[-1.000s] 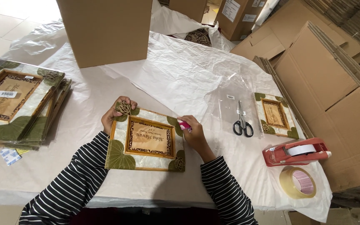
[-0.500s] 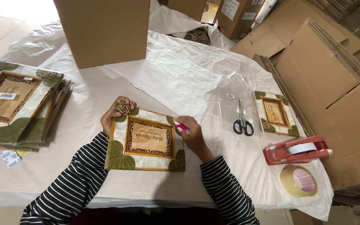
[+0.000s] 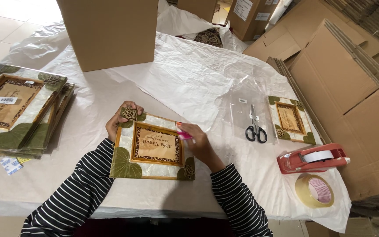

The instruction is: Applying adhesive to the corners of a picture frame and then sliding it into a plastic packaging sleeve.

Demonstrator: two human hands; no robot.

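Left hand [image 3: 121,119] gripping frame [image 3: 153,147] corner

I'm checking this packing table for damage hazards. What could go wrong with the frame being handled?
The left hand grips only one corner of the picture frame, so it might pivot under the right hand and its small pink object. The open scissors lie close by, where a sleeve could catch them.

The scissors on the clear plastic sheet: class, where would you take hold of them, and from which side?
Grip the scissors by the black loop handles, coming from the near edge of the table. They lie flat and closed on the plastic sheet, loops toward the person, blades pointing away, so the handles are probably the closest and safest part. The frame lies just to their right.
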